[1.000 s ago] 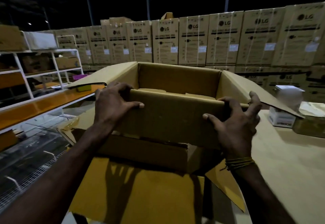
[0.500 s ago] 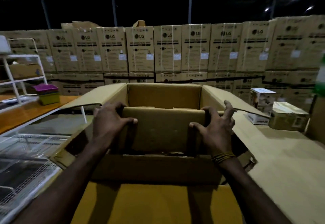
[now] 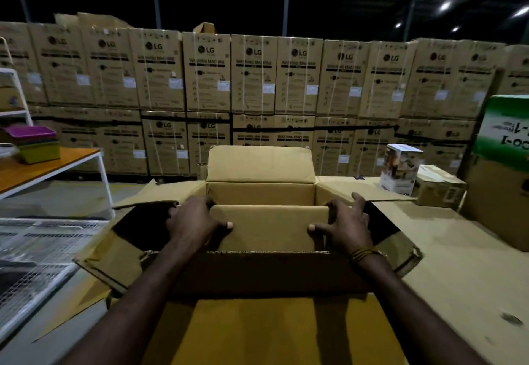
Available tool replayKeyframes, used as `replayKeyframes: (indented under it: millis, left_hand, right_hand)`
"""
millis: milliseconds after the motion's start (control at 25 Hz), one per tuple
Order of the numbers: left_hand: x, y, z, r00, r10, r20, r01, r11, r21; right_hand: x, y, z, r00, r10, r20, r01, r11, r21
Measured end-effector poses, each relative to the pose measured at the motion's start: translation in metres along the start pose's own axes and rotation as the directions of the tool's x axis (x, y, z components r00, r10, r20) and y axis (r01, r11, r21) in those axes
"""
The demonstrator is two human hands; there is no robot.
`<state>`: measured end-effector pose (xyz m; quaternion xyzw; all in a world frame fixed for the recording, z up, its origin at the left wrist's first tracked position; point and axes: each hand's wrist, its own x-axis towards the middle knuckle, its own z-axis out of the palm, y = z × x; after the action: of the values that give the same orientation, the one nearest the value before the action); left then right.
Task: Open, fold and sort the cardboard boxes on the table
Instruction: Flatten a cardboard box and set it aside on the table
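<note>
— The open box [image 3: 260,192]? Matt brown cardboard, its corrugated cut edge showing nearest us.
— And the worktop [image 3: 458,264]? Matt, pale, cardboard-like sheet. The side table [image 3: 48,164] has a smooth wood-look top on white-painted metal legs.

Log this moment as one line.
left hand: grips near flap | right hand: grips same flap | open box: on table | far flap up
</note>
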<state>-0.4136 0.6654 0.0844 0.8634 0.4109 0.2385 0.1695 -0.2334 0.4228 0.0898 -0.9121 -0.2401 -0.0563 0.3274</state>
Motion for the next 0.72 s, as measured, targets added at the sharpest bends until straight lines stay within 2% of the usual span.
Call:
replayKeyframes:
  millis: [120, 240, 360, 480, 600, 720]
  left_hand:
    - [0.009, 0.002, -0.004, 0.997, -0.025, 0.079, 0.024, 1.000, 0.019]
    - [0.022, 0.003, -0.014, 0.987, -0.052, 0.153, 0.058, 0.998, -0.039]
    - [0.033, 0.005, -0.027, 0.989, -0.038, 0.145, 0.052, 0.994, -0.097]
    - [0.040, 0.009, -0.043, 0.993, -0.020, 0.120, 0.034, 0.992, -0.121]
    - [0.042, 0.012, -0.045, 0.977, -0.066, 0.205, 0.073, 0.997, -0.026]
    - [0.035, 0.009, -0.032, 0.898, -0.181, 0.400, 0.147, 0.982, 0.114]
  right_hand:
    - [0.005, -0.009, -0.003, 0.999, 0.019, 0.050, -0.016, 0.999, -0.050]
    - [0.012, -0.022, -0.012, 0.998, 0.014, 0.060, -0.009, 0.997, -0.075]
    - [0.026, -0.027, -0.014, 0.993, 0.027, 0.114, -0.018, 0.997, -0.079]
    - [0.038, -0.022, -0.006, 0.982, 0.060, 0.177, -0.061, 0.998, 0.001]
    - [0.040, -0.013, -0.001, 0.969, 0.076, 0.235, -0.088, 0.995, 0.041]
    - [0.043, -0.007, -0.003, 0.943, 0.117, 0.312, -0.131, 0.991, 0.024]
